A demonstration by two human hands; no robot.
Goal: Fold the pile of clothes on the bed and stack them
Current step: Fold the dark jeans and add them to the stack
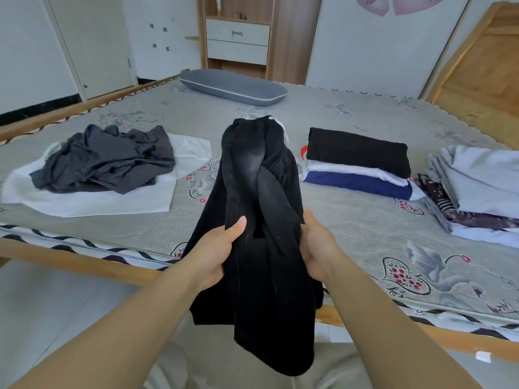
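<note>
A black garment [252, 169], crumpled and twisted, is held up over the bed's near edge. My left hand [216, 248] grips its left side and my right hand [317, 248] grips its right side; its lower part hangs below the bed frame. On the bed to the left lies an unfolded pile: a dark grey garment [106, 158] on top of a white one [90, 200]. To the right stands a folded stack [356, 164] with black on top, white in the middle and navy at the bottom.
A second stack of light grey and patterned cloth [471, 186] sits at the far right. A grey pillow [233, 87] lies at the head of the patterned mattress [365, 234]. The wooden bed frame [84, 262] runs along the near edge; a shelf unit with drawers [237, 40] stands behind.
</note>
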